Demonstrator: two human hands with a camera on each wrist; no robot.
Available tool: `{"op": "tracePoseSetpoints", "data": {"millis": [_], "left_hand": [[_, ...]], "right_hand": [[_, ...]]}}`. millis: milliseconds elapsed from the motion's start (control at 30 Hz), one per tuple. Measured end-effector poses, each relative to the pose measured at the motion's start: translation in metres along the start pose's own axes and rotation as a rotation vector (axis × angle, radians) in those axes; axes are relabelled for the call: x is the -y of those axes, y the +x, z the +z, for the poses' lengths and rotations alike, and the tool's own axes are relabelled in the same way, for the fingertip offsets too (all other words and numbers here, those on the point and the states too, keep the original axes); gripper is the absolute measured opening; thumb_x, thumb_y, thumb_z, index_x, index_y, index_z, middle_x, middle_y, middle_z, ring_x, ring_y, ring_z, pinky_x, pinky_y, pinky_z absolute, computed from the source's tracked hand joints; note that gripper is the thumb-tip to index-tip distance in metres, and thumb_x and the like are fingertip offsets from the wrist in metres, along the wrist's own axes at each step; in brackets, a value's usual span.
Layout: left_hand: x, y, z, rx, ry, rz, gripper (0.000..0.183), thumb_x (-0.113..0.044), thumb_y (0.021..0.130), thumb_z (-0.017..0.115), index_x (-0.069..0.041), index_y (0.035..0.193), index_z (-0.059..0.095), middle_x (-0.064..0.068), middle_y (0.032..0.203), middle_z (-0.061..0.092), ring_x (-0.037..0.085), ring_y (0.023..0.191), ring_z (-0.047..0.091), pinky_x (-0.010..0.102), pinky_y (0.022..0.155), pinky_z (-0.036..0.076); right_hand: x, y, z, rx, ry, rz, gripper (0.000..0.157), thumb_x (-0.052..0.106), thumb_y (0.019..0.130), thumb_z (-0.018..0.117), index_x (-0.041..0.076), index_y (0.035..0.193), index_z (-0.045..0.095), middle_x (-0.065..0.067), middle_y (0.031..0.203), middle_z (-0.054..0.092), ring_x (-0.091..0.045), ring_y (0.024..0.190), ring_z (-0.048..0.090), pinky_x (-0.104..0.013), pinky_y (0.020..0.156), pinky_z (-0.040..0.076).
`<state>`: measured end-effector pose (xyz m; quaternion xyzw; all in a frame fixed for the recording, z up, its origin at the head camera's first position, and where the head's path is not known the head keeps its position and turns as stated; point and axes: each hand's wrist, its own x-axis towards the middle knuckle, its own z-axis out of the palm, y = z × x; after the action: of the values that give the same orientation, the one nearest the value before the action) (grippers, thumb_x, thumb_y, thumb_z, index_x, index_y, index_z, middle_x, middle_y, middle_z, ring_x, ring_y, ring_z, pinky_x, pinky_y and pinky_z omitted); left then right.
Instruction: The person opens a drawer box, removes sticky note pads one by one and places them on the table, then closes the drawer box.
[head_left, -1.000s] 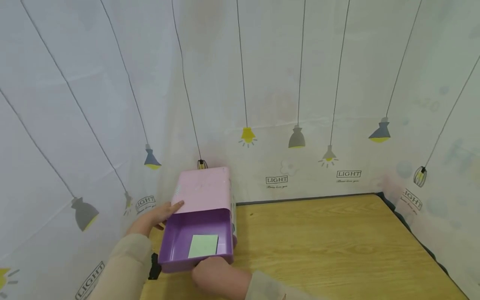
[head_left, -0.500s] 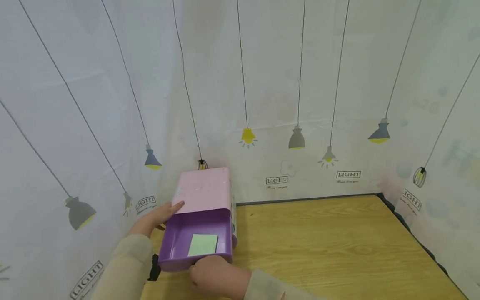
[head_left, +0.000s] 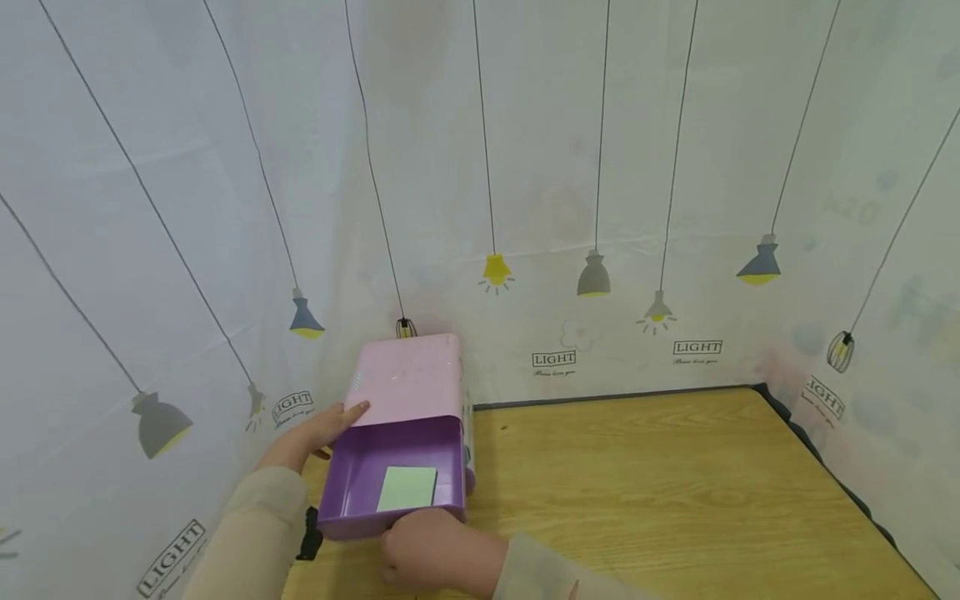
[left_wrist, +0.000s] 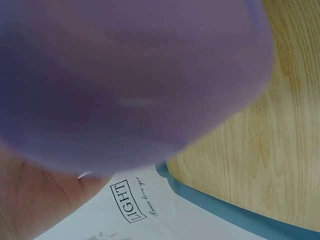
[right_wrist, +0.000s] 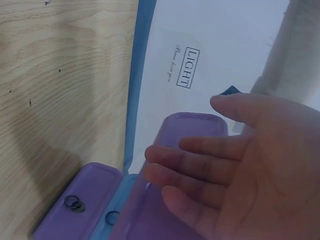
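In the head view a pink storage box (head_left: 408,379) stands at the table's left end, against the wall. Its purple drawer (head_left: 345,527) is pulled well out, with a pale green block of paper notes (head_left: 407,488) lying inside. My left hand (head_left: 318,427) rests on the box's left front edge, one digit lying straight over the top. My right hand (head_left: 431,546) is at the drawer's front. In the right wrist view its fingers (right_wrist: 200,167) lie nearly straight against the purple drawer front and hide most of it. A purple surface blurs most of the left wrist view.
Below the pulled-out drawer, the right wrist view shows a blue drawer front (right_wrist: 107,220) and another purple drawer front (right_wrist: 82,200), each with a ring pull. The wooden table (head_left: 637,475) stretches to the right. White printed sheeting (head_left: 540,167) hangs behind and at both sides.
The drawer's front edge has shifted very slightly inward, with the right hand staying against it. The left hand stays in place on the box.
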<state>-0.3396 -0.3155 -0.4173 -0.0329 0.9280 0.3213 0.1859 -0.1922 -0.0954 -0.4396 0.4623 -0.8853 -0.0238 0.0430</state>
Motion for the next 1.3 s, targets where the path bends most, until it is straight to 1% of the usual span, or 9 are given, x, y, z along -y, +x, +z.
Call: {"op": "tracePoseSetpoints", "data": {"millis": [167,367,433,567,733,833,1000,1167,1300], "left_hand": [[0.001,0.000,0.000,0.004,-0.007,-0.005,0.091,-0.069,0.083,0.032,0.004,0.137,0.018,0.023,0.121,0.047,0.032,0.096,0.054,0.045,0.071,0.046],[0.001,0.002,0.001,0.013,-0.002,-0.003,0.092,-0.069,0.083,0.032,0.003,0.138,0.017,0.024,0.124,0.044,0.032,0.097,0.053,0.044,0.071,0.046],[0.000,0.002,0.001,0.013,-0.002,0.004,0.091,-0.068,0.083,0.031,0.003,0.138,0.018,0.024,0.124,0.044,0.032,0.096,0.053,0.044,0.070,0.046],[0.000,0.003,0.001,0.010,-0.004,0.014,0.090,-0.068,0.084,0.031,0.004,0.136,0.020,0.024,0.121,0.046,0.031,0.095,0.054,0.044,0.069,0.047],[0.000,0.003,0.000,0.015,-0.016,-0.002,0.092,-0.070,0.082,0.031,0.003,0.137,0.019,0.023,0.123,0.045,0.031,0.096,0.054,0.044,0.069,0.046],[0.001,0.001,0.000,0.015,-0.014,-0.007,0.094,-0.070,0.082,0.031,0.004,0.138,0.017,0.025,0.123,0.044,0.033,0.096,0.054,0.045,0.070,0.046],[0.002,0.000,0.000,0.001,-0.005,-0.011,0.093,-0.069,0.083,0.031,0.004,0.139,0.015,0.027,0.125,0.042,0.033,0.097,0.053,0.044,0.070,0.047],[0.001,0.001,0.001,-0.008,-0.009,-0.015,0.092,-0.068,0.084,0.031,0.004,0.139,0.015,0.027,0.124,0.043,0.033,0.096,0.053,0.044,0.069,0.047],[0.001,0.001,0.002,-0.013,-0.009,-0.015,0.094,-0.070,0.082,0.031,0.004,0.138,0.015,0.025,0.120,0.047,0.031,0.094,0.054,0.043,0.068,0.047]], "right_hand": [[-0.004,-0.006,-0.018,0.055,0.068,-0.012,0.025,0.045,0.085,0.052,0.025,0.070,0.054,0.011,0.057,0.046,-0.004,0.050,0.044,-0.023,0.044,0.037],[-0.022,-0.007,-0.041,-0.003,0.212,-0.052,0.017,0.042,0.088,0.052,0.032,0.088,0.065,0.021,0.069,0.055,0.005,0.060,0.048,-0.016,0.053,0.039],[-0.030,-0.006,-0.046,-0.024,0.248,-0.034,0.019,0.042,0.087,0.053,0.031,0.094,0.067,0.022,0.074,0.058,0.007,0.064,0.050,-0.015,0.056,0.040],[-0.046,-0.001,-0.052,-0.061,0.328,0.023,0.023,0.041,0.087,0.053,0.027,0.099,0.068,0.020,0.072,0.057,0.007,0.063,0.049,-0.015,0.055,0.039],[-0.066,0.010,-0.057,-0.112,0.457,0.070,0.022,0.035,0.090,0.052,0.023,0.099,0.068,0.018,0.079,0.060,0.006,0.067,0.050,-0.015,0.060,0.041],[-0.076,0.017,-0.057,-0.077,0.491,0.096,0.022,0.034,0.090,0.053,0.022,0.099,0.067,0.016,0.087,0.061,0.003,0.073,0.053,-0.018,0.065,0.044],[-0.085,0.027,-0.049,0.045,0.503,0.130,0.025,0.038,0.089,0.054,0.020,0.101,0.066,0.013,0.093,0.062,-0.002,0.083,0.055,-0.022,0.072,0.045],[-0.090,0.036,-0.040,0.171,0.492,0.180,0.030,0.039,0.086,0.056,0.017,0.103,0.065,0.008,0.098,0.061,-0.006,0.088,0.055,-0.025,0.076,0.044],[-0.094,0.043,-0.033,0.214,0.460,0.200,0.030,0.037,0.086,0.057,0.014,0.104,0.064,0.006,0.098,0.061,-0.007,0.087,0.055,-0.025,0.076,0.044]]}}
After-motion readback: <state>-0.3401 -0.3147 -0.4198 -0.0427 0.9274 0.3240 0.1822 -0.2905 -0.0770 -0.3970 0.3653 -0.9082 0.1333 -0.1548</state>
